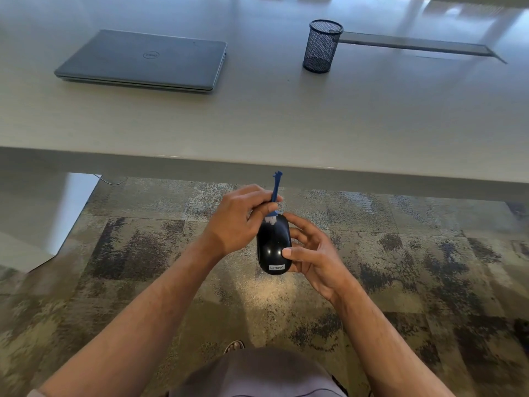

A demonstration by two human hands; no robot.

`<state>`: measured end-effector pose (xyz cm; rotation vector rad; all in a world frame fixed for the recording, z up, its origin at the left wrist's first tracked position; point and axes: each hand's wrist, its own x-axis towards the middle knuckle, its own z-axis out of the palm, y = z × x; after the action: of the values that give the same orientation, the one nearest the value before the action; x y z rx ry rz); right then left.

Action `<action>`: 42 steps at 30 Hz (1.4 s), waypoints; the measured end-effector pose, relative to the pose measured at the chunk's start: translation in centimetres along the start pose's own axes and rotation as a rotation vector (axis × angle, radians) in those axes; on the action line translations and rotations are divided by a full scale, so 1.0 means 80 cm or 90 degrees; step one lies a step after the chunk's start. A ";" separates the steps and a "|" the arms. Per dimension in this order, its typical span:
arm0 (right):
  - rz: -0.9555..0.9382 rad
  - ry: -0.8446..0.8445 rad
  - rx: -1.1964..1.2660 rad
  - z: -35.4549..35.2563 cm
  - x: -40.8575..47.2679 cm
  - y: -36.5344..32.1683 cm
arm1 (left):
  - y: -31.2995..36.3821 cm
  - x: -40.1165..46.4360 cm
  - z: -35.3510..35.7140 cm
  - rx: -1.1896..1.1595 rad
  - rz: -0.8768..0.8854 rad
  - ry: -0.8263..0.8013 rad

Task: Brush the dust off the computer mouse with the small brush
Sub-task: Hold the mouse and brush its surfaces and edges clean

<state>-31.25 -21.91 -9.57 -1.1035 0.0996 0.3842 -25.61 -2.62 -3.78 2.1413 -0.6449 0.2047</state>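
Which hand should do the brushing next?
The left hand: it already pinches the small blue brush, white bristles on the glossy black computer mouse. The right hand grips the mouse.

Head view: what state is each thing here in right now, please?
Laptop: lid closed, flat on the table.
Pen cup: upright on the table.
Mouse: off the table, gripped by right hand.
Small brush: pinched by left hand, bristles on the mouse's front end.
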 end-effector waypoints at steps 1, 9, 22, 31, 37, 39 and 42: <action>0.002 0.002 0.000 0.000 -0.001 0.001 | -0.002 0.000 0.000 0.007 -0.005 -0.002; -0.001 0.003 0.009 0.000 -0.002 0.002 | -0.006 0.004 0.001 0.000 -0.020 0.020; -0.014 0.007 -0.005 -0.003 -0.001 0.001 | -0.012 0.003 -0.004 -0.032 -0.042 -0.005; -0.022 0.007 -0.019 0.000 0.001 -0.001 | -0.005 0.014 -0.003 -0.118 -0.096 0.029; -0.029 0.000 -0.026 -0.001 0.000 -0.002 | -0.015 0.014 -0.002 -0.106 -0.114 -0.003; -0.032 0.001 -0.028 -0.004 -0.001 -0.001 | -0.020 0.013 -0.007 -0.108 -0.129 -0.008; -0.029 0.002 -0.028 -0.005 -0.002 -0.001 | -0.020 0.014 -0.012 -0.109 -0.144 -0.004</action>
<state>-31.35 -22.32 -9.64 -1.1473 0.0693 0.3449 -23.76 -1.46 -3.94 2.0304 -0.4033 0.0191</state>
